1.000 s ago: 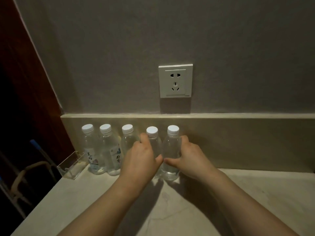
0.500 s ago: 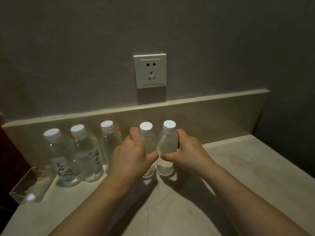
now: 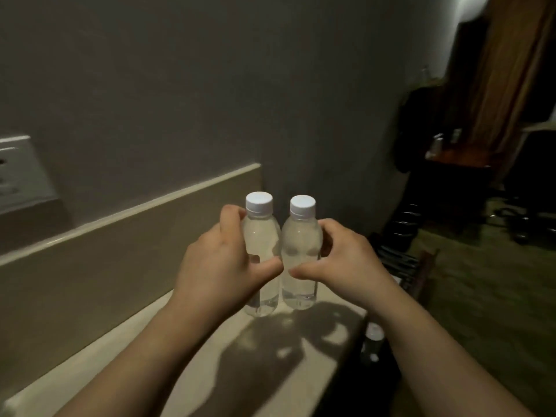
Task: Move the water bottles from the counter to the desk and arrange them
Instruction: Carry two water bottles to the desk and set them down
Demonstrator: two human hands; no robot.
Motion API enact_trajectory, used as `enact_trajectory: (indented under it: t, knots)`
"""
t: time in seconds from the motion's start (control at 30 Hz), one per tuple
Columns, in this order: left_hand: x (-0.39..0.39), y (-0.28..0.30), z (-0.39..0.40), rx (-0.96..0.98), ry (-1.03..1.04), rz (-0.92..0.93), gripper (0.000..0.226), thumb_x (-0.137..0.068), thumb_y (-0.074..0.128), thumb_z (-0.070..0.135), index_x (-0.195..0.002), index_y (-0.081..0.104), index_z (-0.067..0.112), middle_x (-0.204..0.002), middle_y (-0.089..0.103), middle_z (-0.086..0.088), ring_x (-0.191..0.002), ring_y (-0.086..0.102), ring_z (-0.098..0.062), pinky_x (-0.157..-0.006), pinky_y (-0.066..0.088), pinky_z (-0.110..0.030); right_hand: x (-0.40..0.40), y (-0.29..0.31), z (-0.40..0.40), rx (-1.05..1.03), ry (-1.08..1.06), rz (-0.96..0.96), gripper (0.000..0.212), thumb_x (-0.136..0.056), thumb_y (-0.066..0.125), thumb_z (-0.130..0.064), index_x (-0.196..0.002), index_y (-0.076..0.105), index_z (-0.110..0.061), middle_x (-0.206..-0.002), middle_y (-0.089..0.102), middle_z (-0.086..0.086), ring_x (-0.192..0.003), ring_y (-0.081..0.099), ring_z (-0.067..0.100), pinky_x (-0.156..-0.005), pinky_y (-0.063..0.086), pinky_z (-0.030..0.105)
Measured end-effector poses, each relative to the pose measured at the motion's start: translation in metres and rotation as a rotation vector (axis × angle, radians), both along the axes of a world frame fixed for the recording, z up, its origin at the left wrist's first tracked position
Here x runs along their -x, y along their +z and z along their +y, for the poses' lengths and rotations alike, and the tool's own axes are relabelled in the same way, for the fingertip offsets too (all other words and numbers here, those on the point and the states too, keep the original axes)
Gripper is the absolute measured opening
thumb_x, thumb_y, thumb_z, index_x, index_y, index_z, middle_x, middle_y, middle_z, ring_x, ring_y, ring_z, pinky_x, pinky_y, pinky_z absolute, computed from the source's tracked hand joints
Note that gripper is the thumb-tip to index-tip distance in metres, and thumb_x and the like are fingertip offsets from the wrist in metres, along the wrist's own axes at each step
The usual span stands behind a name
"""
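Two clear bottles with white caps stand upright side by side, just beside each other, at about the middle of the view. The left bottle is grasped by the left hand, fingers wrapped round its far side and thumb across its near side. The right bottle is grasped the same way by the right hand, thumb pointing left across the near side. The two thumb tips nearly meet between the bottles. Both bottles are over the right end of the pale counter; whether their bases rest on it or hang just above cannot be told. Dark shadows of hands and bottles fall on the counter nearer to the camera.

Behind the counter runs a low beige backsplash, ending just left of the bottles, with a grey wall above. A white socket sits at the far left edge, partly cut off. Below the counter's right edge a small bottle cap shows dimly. Far right, the room is dark and blurred: a brown curtain and a reddish table.
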State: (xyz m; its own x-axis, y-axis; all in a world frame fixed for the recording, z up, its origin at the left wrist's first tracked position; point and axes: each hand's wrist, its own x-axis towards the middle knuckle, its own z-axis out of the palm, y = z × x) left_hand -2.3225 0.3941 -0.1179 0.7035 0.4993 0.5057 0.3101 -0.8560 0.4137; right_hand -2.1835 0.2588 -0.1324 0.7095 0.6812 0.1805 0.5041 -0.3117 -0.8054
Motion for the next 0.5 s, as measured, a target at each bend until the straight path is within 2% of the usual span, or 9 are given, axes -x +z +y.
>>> enact_trajectory:
  t: [0.17,0.23,0.33,0.5]
  knots:
    - [-0.113,0.011,-0.065,0.045,-0.276,-0.015,0.052,-0.070,0.076,0.048,-0.102,0.037,0.033,-0.077,0.059,0.018,-0.073,0.060,-0.001,-0.061,0.049,-0.028,-0.084,-0.001,-0.095,-0.049,-0.253,0.018,0.059,-0.058,0.091,-0.039,-0.104,0.053,-0.043,-0.097,0.063,-0.020,-0.091,0.060,-0.001,-0.070,0.049,0.022]
    - [-0.166,0.014,-0.095,0.045,-0.384,0.003,0.053,-0.069,0.076,0.047,-0.102,0.037,0.034,-0.080,0.061,0.017,-0.073,0.061,0.000,-0.064,0.053,-0.030,-0.124,-0.004,-0.139,-0.074,-0.363,0.015,0.058,-0.058,0.092,-0.038,-0.100,0.051,-0.043,-0.098,0.062,-0.020,-0.092,0.059,0.000,-0.072,0.049,0.022]
    - [-0.250,0.016,-0.143,0.060,-0.527,0.039,0.057,-0.068,0.075,0.048,-0.109,0.038,0.033,-0.083,0.064,0.014,-0.076,0.064,0.000,-0.070,0.058,-0.035,-0.185,-0.005,-0.203,-0.077,-0.463,0.009,0.058,-0.061,0.091,-0.034,-0.105,0.053,-0.040,-0.098,0.061,-0.019,-0.091,0.058,-0.001,-0.070,0.048,0.020]
    - [-0.399,0.020,-0.231,0.112,-0.690,0.065,0.057,-0.066,0.079,0.046,-0.107,0.040,0.036,-0.080,0.066,0.012,-0.074,0.064,0.004,-0.067,0.057,-0.029,-0.304,0.009,-0.307,-0.022,-0.567,-0.023,0.057,-0.059,0.092,-0.036,-0.104,0.058,-0.036,-0.097,0.066,-0.017,-0.089,0.062,0.000,-0.069,0.050,0.023]
